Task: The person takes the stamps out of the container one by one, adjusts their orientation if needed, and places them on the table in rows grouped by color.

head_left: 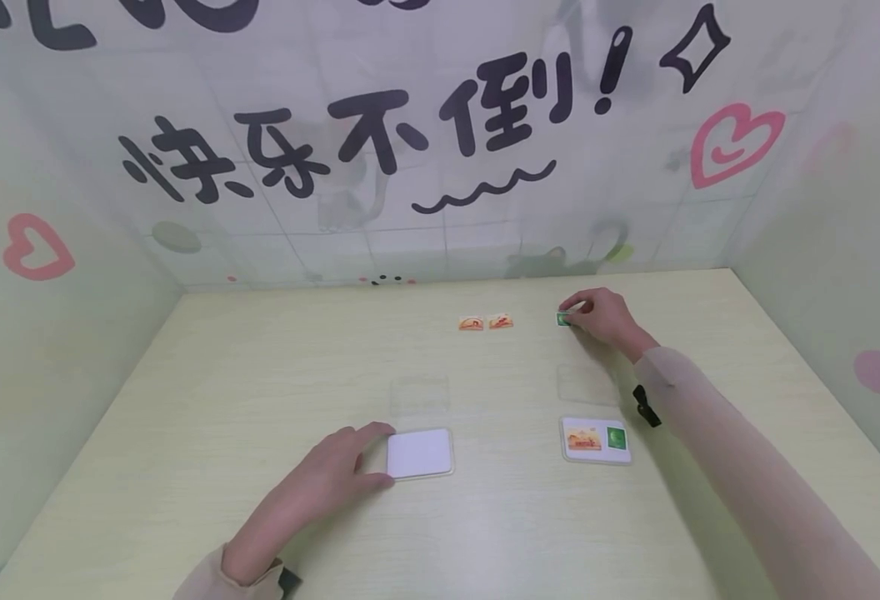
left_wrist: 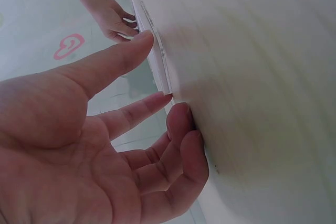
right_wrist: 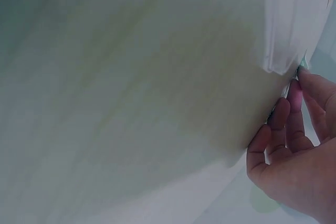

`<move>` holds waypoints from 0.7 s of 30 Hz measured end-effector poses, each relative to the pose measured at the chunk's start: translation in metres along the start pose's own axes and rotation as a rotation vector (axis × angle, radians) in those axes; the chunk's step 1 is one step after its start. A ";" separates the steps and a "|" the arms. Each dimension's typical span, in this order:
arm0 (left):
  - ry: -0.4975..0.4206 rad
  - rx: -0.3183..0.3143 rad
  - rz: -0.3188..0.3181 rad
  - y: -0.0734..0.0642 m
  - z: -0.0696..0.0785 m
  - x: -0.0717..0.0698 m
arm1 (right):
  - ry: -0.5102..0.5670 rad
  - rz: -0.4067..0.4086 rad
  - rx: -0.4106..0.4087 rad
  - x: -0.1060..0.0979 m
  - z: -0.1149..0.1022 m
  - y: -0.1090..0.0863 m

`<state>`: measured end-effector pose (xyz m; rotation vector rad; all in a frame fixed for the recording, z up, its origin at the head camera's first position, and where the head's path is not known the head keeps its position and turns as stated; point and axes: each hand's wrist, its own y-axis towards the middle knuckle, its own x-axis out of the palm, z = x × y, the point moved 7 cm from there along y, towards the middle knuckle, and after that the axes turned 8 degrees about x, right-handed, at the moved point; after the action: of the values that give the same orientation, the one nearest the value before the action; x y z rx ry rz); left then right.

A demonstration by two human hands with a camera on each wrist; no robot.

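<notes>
My right hand (head_left: 603,317) is at the back right of the table. Its thumb and fingertips pinch a small green stamp (head_left: 562,318); in the right wrist view, a corner of the green stamp (right_wrist: 304,62) shows past the fingers. At the front left, my left hand (head_left: 335,467) grips a blank white card in a clear tray (head_left: 420,454) by its left corners, thumb at the near one and index finger at the far one. The other fingers curl beside it in the left wrist view. Two orange stamps (head_left: 472,323) lie side by side at the back.
A second white card in a clear tray (head_left: 612,457) lies front right, bearing an orange stamp (head_left: 584,439) and a green stamp (head_left: 616,437). Clear plastic lids (head_left: 419,396) lie behind both trays. Printed wall panels (head_left: 440,242) border the table (head_left: 275,358) at the back and sides.
</notes>
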<state>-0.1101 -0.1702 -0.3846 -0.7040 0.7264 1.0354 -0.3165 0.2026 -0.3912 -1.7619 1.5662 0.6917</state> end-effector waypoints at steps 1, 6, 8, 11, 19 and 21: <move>0.001 -0.001 0.001 0.000 0.000 0.000 | 0.002 0.001 -0.003 0.000 0.000 0.000; 0.009 0.000 0.005 0.000 -0.001 0.001 | 0.006 0.019 -0.016 -0.001 -0.002 -0.002; 0.011 0.002 0.005 0.000 0.000 0.001 | 0.003 0.018 -0.020 -0.002 -0.003 -0.003; 0.014 0.002 0.001 0.000 0.000 0.001 | 0.002 0.003 -0.023 -0.002 -0.004 -0.003; 0.013 -0.002 -0.009 0.000 0.001 0.000 | 0.011 -0.006 -0.015 -0.003 -0.004 -0.005; 0.010 -0.002 -0.007 0.000 0.002 -0.001 | 0.018 -0.011 -0.009 -0.003 -0.005 -0.006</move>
<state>-0.1099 -0.1690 -0.3831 -0.7128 0.7314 1.0272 -0.3111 0.2007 -0.3851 -1.7869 1.5666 0.6809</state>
